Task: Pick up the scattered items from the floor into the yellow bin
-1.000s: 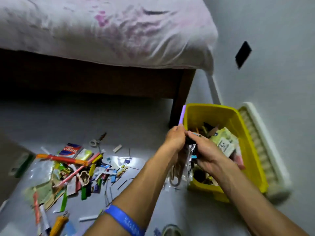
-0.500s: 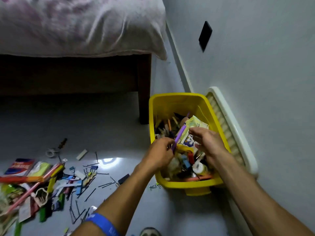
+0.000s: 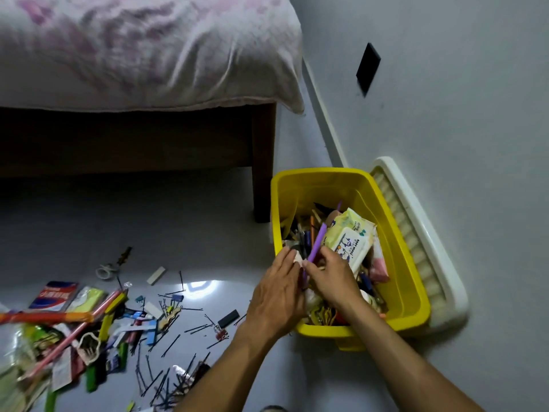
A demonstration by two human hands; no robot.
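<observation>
Purple straw [image 3: 316, 243] leans over the yellow bin [image 3: 410, 295], pinched by the right hand [image 3: 332, 276]; the left hand [image 3: 277, 295] rests alongside, fingers extended. Hairpins [image 3: 166, 379] litter the floor [image 3: 184, 233].

Location: a home bedroom. Indicators: a dark wooden bed frame [image 3: 261, 162] carrying a mattress under a white sheet with pink print [image 3: 142, 49]; a smooth grey floor [image 3: 148, 227]; plain grey walls [image 3: 445, 84] with a white skirting strip [image 3: 322, 114] and a black wall plate [image 3: 367, 68].
</observation>
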